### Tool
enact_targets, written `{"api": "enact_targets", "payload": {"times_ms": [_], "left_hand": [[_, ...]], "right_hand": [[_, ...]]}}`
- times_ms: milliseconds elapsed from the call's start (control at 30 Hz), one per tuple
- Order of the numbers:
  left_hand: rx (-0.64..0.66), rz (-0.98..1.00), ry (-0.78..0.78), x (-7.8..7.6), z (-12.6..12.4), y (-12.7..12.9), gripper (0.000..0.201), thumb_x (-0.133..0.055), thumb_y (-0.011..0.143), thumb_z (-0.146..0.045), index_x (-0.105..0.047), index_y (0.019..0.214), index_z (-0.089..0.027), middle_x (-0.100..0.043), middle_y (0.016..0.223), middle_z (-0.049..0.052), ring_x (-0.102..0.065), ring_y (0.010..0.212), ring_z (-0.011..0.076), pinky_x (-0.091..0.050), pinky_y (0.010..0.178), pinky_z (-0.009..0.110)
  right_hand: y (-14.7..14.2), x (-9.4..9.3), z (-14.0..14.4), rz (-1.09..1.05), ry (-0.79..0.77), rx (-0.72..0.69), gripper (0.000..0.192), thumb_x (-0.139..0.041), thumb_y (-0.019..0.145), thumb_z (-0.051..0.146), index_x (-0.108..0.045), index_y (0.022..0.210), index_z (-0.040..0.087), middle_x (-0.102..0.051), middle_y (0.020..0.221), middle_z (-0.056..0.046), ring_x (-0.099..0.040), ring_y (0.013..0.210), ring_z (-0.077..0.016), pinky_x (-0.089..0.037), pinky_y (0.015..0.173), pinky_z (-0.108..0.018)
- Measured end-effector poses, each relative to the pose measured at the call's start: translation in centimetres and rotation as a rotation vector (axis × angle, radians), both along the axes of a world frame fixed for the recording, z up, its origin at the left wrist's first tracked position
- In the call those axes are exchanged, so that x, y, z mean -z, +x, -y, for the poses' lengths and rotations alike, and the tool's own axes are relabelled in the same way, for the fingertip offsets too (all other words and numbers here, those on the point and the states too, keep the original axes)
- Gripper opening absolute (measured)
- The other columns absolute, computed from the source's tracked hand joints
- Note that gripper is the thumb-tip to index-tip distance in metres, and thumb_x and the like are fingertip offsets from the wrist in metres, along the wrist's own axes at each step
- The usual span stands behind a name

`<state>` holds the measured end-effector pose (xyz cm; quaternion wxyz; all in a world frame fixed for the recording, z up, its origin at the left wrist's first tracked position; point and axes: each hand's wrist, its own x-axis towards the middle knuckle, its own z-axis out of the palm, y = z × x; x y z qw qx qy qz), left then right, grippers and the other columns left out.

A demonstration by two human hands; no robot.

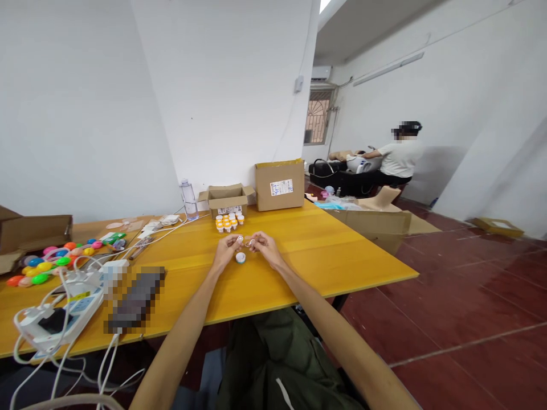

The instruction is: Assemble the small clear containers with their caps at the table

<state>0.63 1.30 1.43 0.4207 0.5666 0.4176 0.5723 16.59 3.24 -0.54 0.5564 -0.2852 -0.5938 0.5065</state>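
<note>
My left hand [227, 249] pinches a small white piece [240, 240] with dark spots on it. Close by on the right, my right hand [264, 249] has its fingers closed on a small white ring-like part [251, 243]. The two pieces are near each other above the table, and I cannot tell whether they touch. Just below the hands, a small round white tub [240, 258] rests on the table. Beyond them stands a cluster of several small white containers with orange bands [229, 222].
On the table [325, 250] are an open carton [228, 201], a taller cardboard box [280, 188] and a clear bottle [188, 199]. Left lie colourful balls [45, 266], a power strip [77, 313] with cables, and a blurred dark device [135, 299]. A person [399, 156] sits far right.
</note>
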Motion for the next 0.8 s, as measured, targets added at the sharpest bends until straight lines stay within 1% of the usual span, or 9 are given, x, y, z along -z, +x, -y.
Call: {"api": "enact_targets", "payload": {"times_ms": [100, 167, 333, 433, 633, 800], "left_hand": [[-0.013, -0.018, 0.017, 0.2, -0.2, 0.1, 0.027, -0.076, 0.06, -0.031, -0.071, 0.082, -0.017, -0.071, 0.071, 0.003, -0.064, 0.064, 0.0167, -0.052, 0.064, 0.029], [-0.025, -0.041, 0.033, 0.3, -0.4, 0.2, 0.025, -0.075, 0.06, -0.028, -0.071, 0.083, -0.018, -0.071, 0.073, 0.003, -0.064, 0.066, 0.0171, -0.052, 0.066, 0.029], [-0.021, -0.076, 0.085, -0.2, 0.0, 0.7, 0.023, -0.073, 0.061, -0.023, -0.071, 0.083, -0.018, -0.073, 0.084, 0.005, -0.067, 0.078, 0.0193, -0.053, 0.076, 0.032], [0.006, -0.094, 0.1, -0.6, 0.4, 1.0, 0.02, -0.072, 0.062, -0.022, -0.071, 0.082, -0.018, -0.073, 0.084, 0.005, -0.067, 0.08, 0.0194, -0.052, 0.079, 0.032], [0.026, -0.125, 0.115, -0.6, 0.7, 1.3, 0.017, -0.071, 0.063, -0.021, -0.07, 0.08, -0.019, -0.073, 0.081, 0.005, -0.067, 0.077, 0.0191, -0.052, 0.078, 0.032], [0.02, -0.129, 0.124, -0.4, 0.5, 1.1, 0.015, -0.072, 0.062, -0.023, -0.07, 0.076, -0.019, -0.073, 0.076, 0.004, -0.067, 0.077, 0.0193, -0.052, 0.077, 0.031]], "right_hand": [[-0.1, 0.1, -0.1, -0.033, -0.013, 0.017, 0.035, -0.072, 0.061, 0.05, -0.055, 0.073, 0.022, -0.068, 0.074, -0.001, -0.064, 0.062, -0.0151, -0.053, 0.062, -0.029], [-0.1, 0.1, -0.1, -0.045, -0.025, 0.024, 0.036, -0.073, 0.06, 0.05, -0.054, 0.072, 0.021, -0.067, 0.072, -0.001, -0.065, 0.062, -0.0159, -0.053, 0.062, -0.03], [-0.2, 0.0, 0.0, -0.039, -0.023, 0.045, 0.035, -0.072, 0.061, 0.046, -0.054, 0.078, 0.022, -0.063, 0.062, 0.003, -0.062, 0.056, -0.015, -0.051, 0.054, -0.027], [-0.3, 0.0, 0.0, -0.025, -0.009, 0.053, 0.033, -0.07, 0.063, 0.045, -0.053, 0.079, 0.023, -0.06, 0.056, 0.005, -0.06, 0.053, -0.0144, -0.049, 0.051, -0.025], [-0.3, 0.0, 0.0, 0.012, 0.027, 0.023, 0.03, -0.067, 0.066, 0.048, -0.055, 0.076, 0.023, -0.063, 0.06, 0.003, -0.059, 0.051, -0.0135, -0.051, 0.053, -0.027], [-0.3, 0.0, 0.1, 0.007, 0.039, 0.0, 0.034, -0.068, 0.066, 0.052, -0.063, 0.079, 0.021, -0.068, 0.068, -0.001, -0.062, 0.057, -0.0149, -0.052, 0.056, -0.028]]}}
